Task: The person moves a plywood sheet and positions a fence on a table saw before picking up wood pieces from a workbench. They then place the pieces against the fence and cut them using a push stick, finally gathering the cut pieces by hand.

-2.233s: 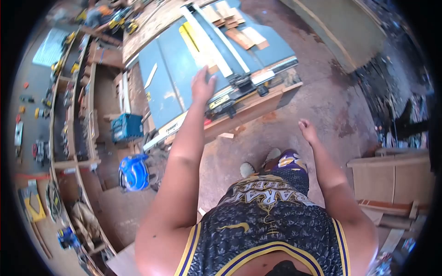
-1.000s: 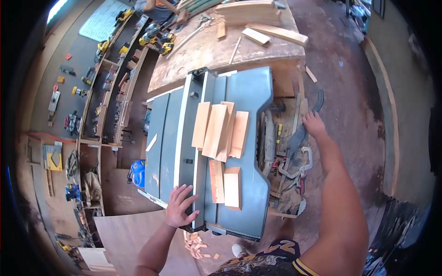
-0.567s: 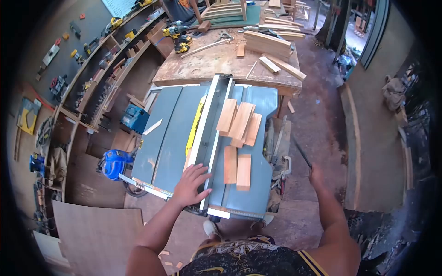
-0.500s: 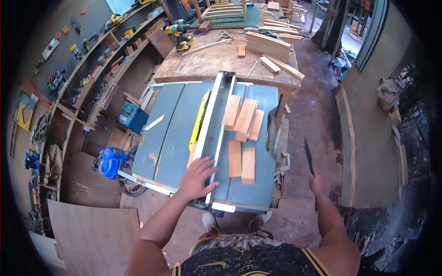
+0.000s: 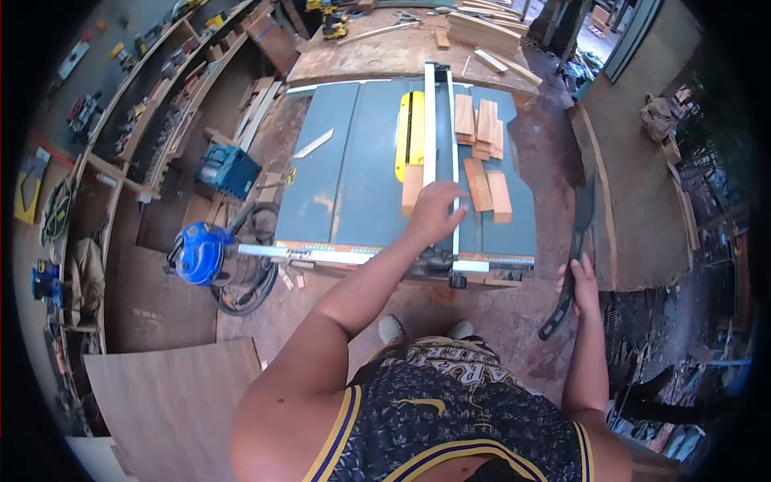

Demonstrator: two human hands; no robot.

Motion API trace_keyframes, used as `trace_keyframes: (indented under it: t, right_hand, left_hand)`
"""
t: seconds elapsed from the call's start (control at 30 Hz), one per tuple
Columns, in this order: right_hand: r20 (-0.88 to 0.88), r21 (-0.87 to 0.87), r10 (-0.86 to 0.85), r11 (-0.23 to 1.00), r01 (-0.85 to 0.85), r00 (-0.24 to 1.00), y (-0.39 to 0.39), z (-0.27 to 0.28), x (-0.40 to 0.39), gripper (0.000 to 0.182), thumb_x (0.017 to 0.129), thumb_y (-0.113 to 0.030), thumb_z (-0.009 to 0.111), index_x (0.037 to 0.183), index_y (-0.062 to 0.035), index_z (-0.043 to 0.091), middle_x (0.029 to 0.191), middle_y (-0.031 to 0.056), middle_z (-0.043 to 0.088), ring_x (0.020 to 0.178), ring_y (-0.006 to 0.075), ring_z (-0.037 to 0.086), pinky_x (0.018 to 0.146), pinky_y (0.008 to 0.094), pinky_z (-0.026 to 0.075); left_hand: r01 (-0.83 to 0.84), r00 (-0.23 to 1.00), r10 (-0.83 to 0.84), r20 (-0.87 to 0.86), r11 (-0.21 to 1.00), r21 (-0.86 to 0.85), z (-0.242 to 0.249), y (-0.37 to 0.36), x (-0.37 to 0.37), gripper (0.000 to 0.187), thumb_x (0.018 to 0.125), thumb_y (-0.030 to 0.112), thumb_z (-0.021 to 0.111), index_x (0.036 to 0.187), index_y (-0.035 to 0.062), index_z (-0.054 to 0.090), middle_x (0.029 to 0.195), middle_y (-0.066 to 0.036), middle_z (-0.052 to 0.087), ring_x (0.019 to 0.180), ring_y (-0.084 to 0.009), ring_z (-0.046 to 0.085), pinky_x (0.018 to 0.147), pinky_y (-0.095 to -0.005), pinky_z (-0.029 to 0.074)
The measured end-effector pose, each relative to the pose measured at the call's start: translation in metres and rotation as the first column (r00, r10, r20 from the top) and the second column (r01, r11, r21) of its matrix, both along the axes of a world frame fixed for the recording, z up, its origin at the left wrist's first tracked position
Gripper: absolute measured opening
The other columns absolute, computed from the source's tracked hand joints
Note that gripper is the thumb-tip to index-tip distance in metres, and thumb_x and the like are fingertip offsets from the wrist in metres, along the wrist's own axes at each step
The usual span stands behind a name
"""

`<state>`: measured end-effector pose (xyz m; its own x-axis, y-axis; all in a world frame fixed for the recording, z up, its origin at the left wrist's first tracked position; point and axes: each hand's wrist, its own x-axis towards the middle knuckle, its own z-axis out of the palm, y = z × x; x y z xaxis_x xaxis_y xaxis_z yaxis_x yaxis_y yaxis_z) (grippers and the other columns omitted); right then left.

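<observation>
On the grey table saw (image 5: 313, 185), a wooden block (image 5: 412, 186) lies along the left side of the white-edged fence (image 5: 430, 128), right behind the yellow throat plate (image 5: 410, 136). My left hand (image 5: 438, 213) rests over the fence beside that block, thumb apart from the fingers; some fingertips are hidden. Out to the right of the saw, my right hand (image 5: 584, 285) is wrapped round a long black push stick (image 5: 577, 249), its blade end pointing away from me. Several cut wood blocks (image 5: 487, 120) sit right of the fence, with two more blocks (image 5: 498, 197) nearer me.
A thin offcut (image 5: 314, 144) lies on the saw's left side. Behind stands a workbench (image 5: 361, 56) with stacked boards (image 5: 482, 34) and a yellow drill (image 5: 333, 24). A blue shop vacuum (image 5: 201, 253) with its hose is at the left, near a teal machine (image 5: 228, 170). Plywood (image 5: 177, 402) leans at lower left.
The view has shifted, so the saw sits farther right and higher. My right hand has brought the push stick up into fuller view. My left hand stays at the fence, fingers less spread.
</observation>
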<state>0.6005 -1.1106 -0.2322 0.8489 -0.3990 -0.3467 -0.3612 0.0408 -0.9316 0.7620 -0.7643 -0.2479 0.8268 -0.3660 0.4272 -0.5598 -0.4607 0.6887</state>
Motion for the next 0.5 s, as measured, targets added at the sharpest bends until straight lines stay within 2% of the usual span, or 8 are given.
trace_keyframes:
  t: [0.03, 0.07, 0.13, 0.2, 0.27, 0.33, 0.47, 0.5]
  right_hand:
    - [-0.077, 0.067, 0.093, 0.994, -0.087, 0.993, 0.005, -0.003, -0.004, 0.024, 0.100, -0.016, 0.047, 0.121, -0.0058, 0.051, 0.072, 0.0026, 0.056, 0.051, 0.0111, 0.053, 0.047, 0.0260, 0.047]
    - [-0.049, 0.014, 0.219, 0.976, -0.219, 0.974, 0.013, -0.009, -0.008, 0.030, 0.100, -0.019, 0.049, 0.127, -0.0063, 0.047, 0.070, 0.0009, 0.055, 0.051, 0.0104, 0.052, 0.048, 0.0252, 0.046]
    - [-0.047, -0.070, 0.249, 0.965, -0.252, 0.967, 0.034, -0.017, -0.014, 0.031, 0.099, -0.012, 0.049, 0.129, -0.0060, 0.045, 0.067, 0.0007, 0.052, 0.050, 0.0100, 0.051, 0.048, 0.0256, 0.046]
    - [0.085, 0.009, 0.295, 0.955, -0.297, 0.952, 0.050, -0.026, -0.021, 0.036, 0.096, -0.005, 0.047, 0.131, -0.0054, 0.042, 0.068, 0.0008, 0.050, 0.052, 0.0098, 0.050, 0.049, 0.0253, 0.046]
    - [0.153, 0.004, 0.408, 0.911, -0.413, 0.900, 0.062, -0.027, -0.024, 0.041, 0.093, -0.001, 0.045, 0.134, -0.0053, 0.040, 0.077, 0.0018, 0.051, 0.058, 0.0096, 0.051, 0.052, 0.0247, 0.047]
    - [0.182, 0.082, 0.503, 0.848, -0.523, 0.845, 0.077, -0.007, -0.029, 0.046, 0.095, -0.002, 0.045, 0.140, -0.0073, 0.036, 0.080, 0.0023, 0.054, 0.059, 0.0095, 0.051, 0.054, 0.0247, 0.047]
    - [0.068, 0.058, 0.528, 0.845, -0.532, 0.846, 0.134, 0.048, -0.040, 0.054, 0.096, -0.005, 0.045, 0.147, -0.0101, 0.029, 0.084, 0.0038, 0.057, 0.060, 0.0094, 0.052, 0.056, 0.0251, 0.048]
    - [-0.006, -0.055, 0.586, 0.809, -0.585, 0.811, 0.149, 0.060, -0.044, 0.057, 0.097, -0.005, 0.045, 0.149, -0.0122, 0.025, 0.086, 0.0044, 0.058, 0.060, 0.0085, 0.053, 0.056, 0.0246, 0.048]
  left_hand:
    - [-0.087, 0.994, 0.099, 0.056, 0.979, -0.185, -0.006, 0.002, -0.004, 0.019, 0.085, 0.012, 0.063, 0.101, 0.0024, 0.066, 0.111, -0.015, 0.064, 0.110, -0.0330, 0.058, 0.096, -0.0399, 0.045]
    - [-0.096, 0.993, 0.106, 0.049, 0.979, -0.182, -0.016, 0.011, -0.010, 0.019, 0.085, 0.012, 0.063, 0.101, 0.0024, 0.066, 0.111, -0.015, 0.064, 0.110, -0.0330, 0.058, 0.096, -0.0399, 0.045]
    - [-0.285, 0.957, 0.288, -0.035, 0.912, -0.296, -0.031, 0.040, -0.016, 0.021, 0.085, 0.013, 0.062, 0.104, 0.0045, 0.065, 0.111, -0.017, 0.063, 0.110, -0.0349, 0.057, 0.096, -0.0425, 0.043]
    - [-0.452, 0.889, 0.419, -0.184, 0.867, -0.211, -0.036, 0.063, -0.030, 0.023, 0.087, 0.012, 0.060, 0.108, 0.0039, 0.064, 0.113, -0.018, 0.063, 0.109, -0.0353, 0.057, 0.096, -0.0417, 0.044]
    - [-0.500, 0.862, 0.483, -0.154, 0.859, -0.106, -0.055, 0.081, -0.024, 0.026, 0.087, 0.013, 0.060, 0.111, 0.0038, 0.063, 0.113, -0.018, 0.063, 0.110, -0.0354, 0.056, 0.097, -0.0410, 0.044]
    - [-0.506, 0.856, 0.492, -0.160, 0.861, -0.057, -0.068, 0.089, -0.015, 0.030, 0.087, 0.014, 0.061, 0.115, 0.0046, 0.063, 0.116, -0.018, 0.063, 0.111, -0.0352, 0.056, 0.098, -0.0413, 0.044]
    - [-0.320, 0.938, 0.322, -0.126, 0.947, 0.036, -0.073, 0.097, 0.008, 0.036, 0.086, 0.017, 0.066, 0.120, 0.0087, 0.064, 0.119, -0.015, 0.064, 0.113, -0.0330, 0.055, 0.100, -0.0406, 0.041]
    - [-0.259, 0.952, 0.267, -0.147, 0.963, 0.072, -0.074, 0.097, 0.012, 0.037, 0.084, 0.017, 0.067, 0.121, 0.0101, 0.064, 0.120, -0.014, 0.064, 0.114, -0.0320, 0.055, 0.101, -0.0404, 0.041]
